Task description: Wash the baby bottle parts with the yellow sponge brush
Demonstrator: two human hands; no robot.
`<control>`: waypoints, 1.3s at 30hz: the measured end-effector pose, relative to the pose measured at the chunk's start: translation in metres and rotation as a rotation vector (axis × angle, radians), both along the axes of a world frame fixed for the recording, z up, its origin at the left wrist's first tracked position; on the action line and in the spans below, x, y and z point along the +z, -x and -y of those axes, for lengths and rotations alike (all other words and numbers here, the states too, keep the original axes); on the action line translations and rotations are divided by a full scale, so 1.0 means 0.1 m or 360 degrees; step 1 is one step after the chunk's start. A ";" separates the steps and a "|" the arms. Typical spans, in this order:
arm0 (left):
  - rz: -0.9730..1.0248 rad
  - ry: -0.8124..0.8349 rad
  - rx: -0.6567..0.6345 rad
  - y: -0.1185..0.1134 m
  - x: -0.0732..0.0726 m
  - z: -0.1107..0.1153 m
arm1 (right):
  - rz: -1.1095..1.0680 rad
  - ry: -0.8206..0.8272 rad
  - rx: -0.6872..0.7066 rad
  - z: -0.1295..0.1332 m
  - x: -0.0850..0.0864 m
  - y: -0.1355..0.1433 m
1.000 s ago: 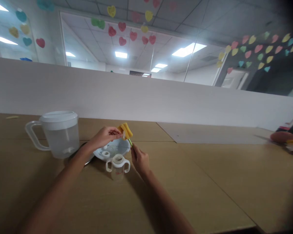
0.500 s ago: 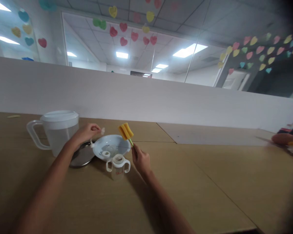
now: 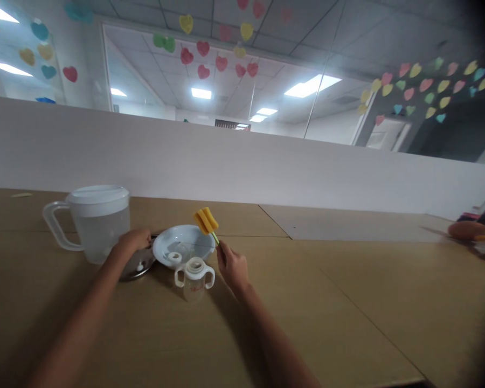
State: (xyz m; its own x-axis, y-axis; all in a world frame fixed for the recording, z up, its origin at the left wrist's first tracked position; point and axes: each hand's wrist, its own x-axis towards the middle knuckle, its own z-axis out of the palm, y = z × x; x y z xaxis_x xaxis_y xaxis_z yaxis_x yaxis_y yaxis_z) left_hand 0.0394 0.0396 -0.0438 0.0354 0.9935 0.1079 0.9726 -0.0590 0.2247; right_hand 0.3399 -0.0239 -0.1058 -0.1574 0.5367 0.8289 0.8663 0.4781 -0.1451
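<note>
My right hand (image 3: 232, 268) is closed around the handle of a sponge brush (image 3: 206, 221), its yellow head held up over the right rim of a white bowl (image 3: 161, 257). Inside the bowl lie a white ring-shaped cap (image 3: 174, 257) and some clear pieces. Just in front of it, a baby bottle (image 3: 194, 280) with two white handles stands upright and uncapped. My left hand (image 3: 136, 238), fingers curled, is down over a round metal tray (image 3: 135, 274). Whatever its fingers hold there is hidden. A small white piece (image 3: 140, 267) shows on the tray below the hand.
A lidded clear pitcher (image 3: 105, 231) of liquid stands behind my left forearm. A pale panel (image 3: 347, 223) lies at the table's back right. Another person's hand (image 3: 464, 230) is at the far right edge. A white partition (image 3: 226, 167) runs behind the table.
My left hand has moved down and left from beside the bowl to the metal tray, with the small translucent piece it held no longer visible. My right hand stays put with the brush.
</note>
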 end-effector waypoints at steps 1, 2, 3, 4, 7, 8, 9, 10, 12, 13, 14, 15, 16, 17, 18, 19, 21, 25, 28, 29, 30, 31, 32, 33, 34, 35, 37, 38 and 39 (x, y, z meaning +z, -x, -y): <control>-0.0015 -0.0001 0.0005 -0.03 0.03 0.01 | 0.0001 0.0003 -0.0001 0.00 0.00 0.00; -0.0025 -0.0013 0.0006 -0.07 0.06 0.01 | 0.0003 0.0005 0.0000 0.00 0.00 0.00; -0.0030 -0.0036 -0.0002 -0.13 0.09 0.02 | 0.0005 0.0007 0.0003 0.00 0.00 0.00; -0.0030 -0.0070 -0.0021 -0.21 0.11 0.02 | 0.0008 0.0007 0.0009 0.00 0.00 0.00; 0.0005 -0.0166 -0.0161 -0.54 0.07 0.05 | 0.0014 0.0010 0.0015 0.00 -0.01 0.01; 0.0030 -0.0182 -0.0241 -0.66 0.03 0.06 | 0.0014 0.0013 0.0014 -0.01 -0.01 0.01; 0.0049 -0.0178 -0.0320 -0.76 -0.02 0.07 | 0.0012 0.0018 0.0010 -0.01 -0.01 0.01; 0.0059 -0.0158 -0.0370 -0.85 -0.08 0.08 | 0.0008 0.0025 0.0008 -0.01 -0.01 0.01; 0.0085 -0.0114 -0.0439 -0.95 -0.17 0.09 | -0.0002 0.0039 0.0008 -0.01 -0.01 0.01; 0.0102 -0.0099 -0.0453 -0.95 -0.19 0.09 | -0.0005 0.0043 0.0007 0.00 -0.01 0.01; 0.0127 -0.0095 -0.0460 -0.94 -0.19 0.08 | -0.0008 0.0041 0.0005 0.00 -0.01 0.00; 0.0153 -0.0102 -0.0463 -0.90 -0.17 0.07 | -0.0005 0.0036 0.0005 -0.01 -0.01 0.00; 0.0169 -0.0115 -0.0463 -0.86 -0.13 0.06 | -0.0002 0.0032 0.0003 -0.01 0.00 0.00; 0.0207 -0.0148 -0.0459 -0.81 -0.08 0.05 | 0.0002 0.0030 0.0000 -0.01 0.00 0.00; 0.0294 -0.0203 -0.0450 -0.77 -0.01 0.05 | 0.0006 0.0031 0.0000 -0.01 0.00 0.00; 0.0450 -0.0272 -0.0435 -0.75 0.06 0.05 | 0.0010 0.0033 0.0002 0.00 -0.01 0.01; 0.1001 -0.0403 -0.0387 -0.73 0.19 0.07 | 0.0010 0.0028 0.0013 0.00 -0.01 0.01; 0.2165 -0.0333 -0.0435 -0.86 0.39 0.22 | 0.0038 -0.0020 0.0115 0.03 -0.01 0.02; 0.2370 -0.0218 -0.0553 -0.97 0.48 0.37 | 0.0064 -0.0031 0.0159 0.04 -0.01 0.02; 0.2352 -0.0218 -0.0570 -1.00 0.50 0.41 | 0.0061 -0.0027 0.0159 0.04 -0.01 0.02; 0.2308 -0.0223 -0.0597 -1.02 0.52 0.45 | 0.0053 -0.0024 0.0161 0.04 -0.02 0.02; 0.2241 -0.0228 -0.0639 -1.04 0.52 0.49 | 0.0045 -0.0024 0.0169 0.03 -0.02 0.01; 0.2163 -0.0229 -0.0690 -1.06 0.52 0.52 | 0.0033 -0.0025 0.0176 0.03 -0.03 0.01; 0.2083 -0.0224 -0.0748 -1.07 0.52 0.54 | 0.0014 -0.0026 0.0179 0.02 -0.04 0.01; 0.2011 -0.0217 -0.0804 -1.08 0.51 0.55 | -0.0010 -0.0033 0.0177 0.02 -0.04 0.01; 0.1950 -0.0220 -0.0856 -1.09 0.49 0.56 | -0.0033 -0.0040 0.0168 0.01 -0.05 0.01; 0.1828 -0.0274 -0.0923 -1.12 0.46 0.58 | -0.0048 -0.0071 0.0136 0.01 -0.04 0.00; 0.1748 -0.0321 -0.0943 -1.13 0.45 0.58 | -0.0032 -0.0096 0.0119 0.01 -0.04 -0.01; 0.1653 -0.0381 -0.0952 -1.14 0.45 0.59 | 0.0000 -0.0125 0.0100 0.01 -0.03 -0.02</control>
